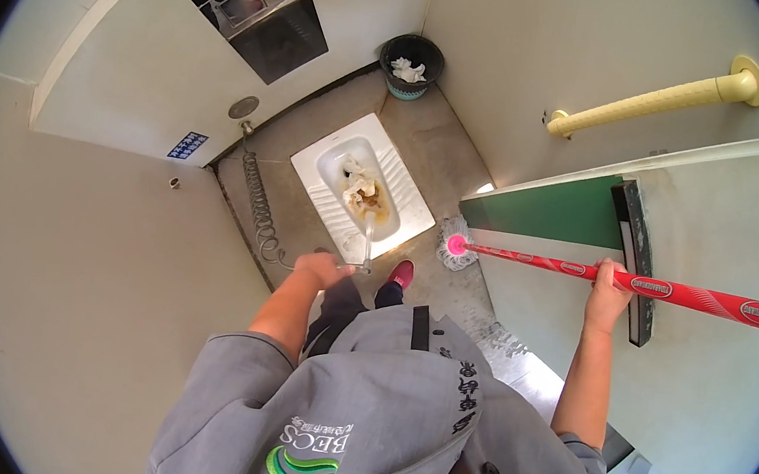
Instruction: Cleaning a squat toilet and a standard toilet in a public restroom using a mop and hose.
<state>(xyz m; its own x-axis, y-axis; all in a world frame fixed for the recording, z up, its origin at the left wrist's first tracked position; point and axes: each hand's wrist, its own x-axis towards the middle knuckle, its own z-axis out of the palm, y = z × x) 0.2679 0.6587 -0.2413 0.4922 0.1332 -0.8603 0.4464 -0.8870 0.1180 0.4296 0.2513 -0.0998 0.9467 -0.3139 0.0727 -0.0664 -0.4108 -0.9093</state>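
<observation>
My left hand (327,270) is closed around a hand sprayer (357,267), whose coiled hose (258,195) runs to a wall fitting. What looks like a water stream (369,236) comes from the sprayer into the white squat toilet (312,152). Wet crumpled paper (359,188) and brown-yellow soiling lie in the bowl. My right hand (609,296) grips a toilet brush (527,258) by its long red handle. The brush's round white bristle head (458,243) with a pink centre hangs low, to the right of the toilet.
A black bin (411,63) holding white paper stands in the far corner. On the right wall is a cream grab bar (656,109), and below it a partition (539,316) with a dark bar. A dark panel (251,7) sits in the left wall. The floor (446,142) looks wet.
</observation>
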